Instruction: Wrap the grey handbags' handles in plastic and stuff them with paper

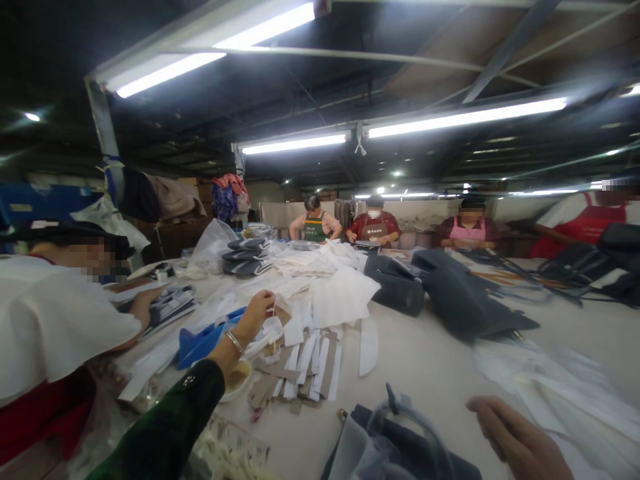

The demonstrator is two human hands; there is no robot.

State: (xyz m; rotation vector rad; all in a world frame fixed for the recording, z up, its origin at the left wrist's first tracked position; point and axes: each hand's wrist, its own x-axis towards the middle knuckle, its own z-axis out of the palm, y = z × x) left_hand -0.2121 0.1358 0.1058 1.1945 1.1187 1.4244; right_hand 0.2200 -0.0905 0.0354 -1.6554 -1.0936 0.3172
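Note:
My left hand (261, 312) reaches over the middle of the table, its fingers pinched together beside a small pale piece (283, 310); whether they grip it is too small to tell. Below it lie grey and white strips (313, 367). A bowl of brownish paste (237, 379) sits under my left wrist. My right hand (515, 433) is at the lower right above the table, fingers stretched and holding nothing. Between my hands, at the front edge, is a dark bag (395, 443) with a looped handle and translucent wrapping.
A blue container (200, 343) stands left of my forearm. White sheets (345, 293) and dark bags (455, 293) cover the table's middle and right. Clear plastic (565, 393) lies at the right. A person works close on the left; several others sit along the far side.

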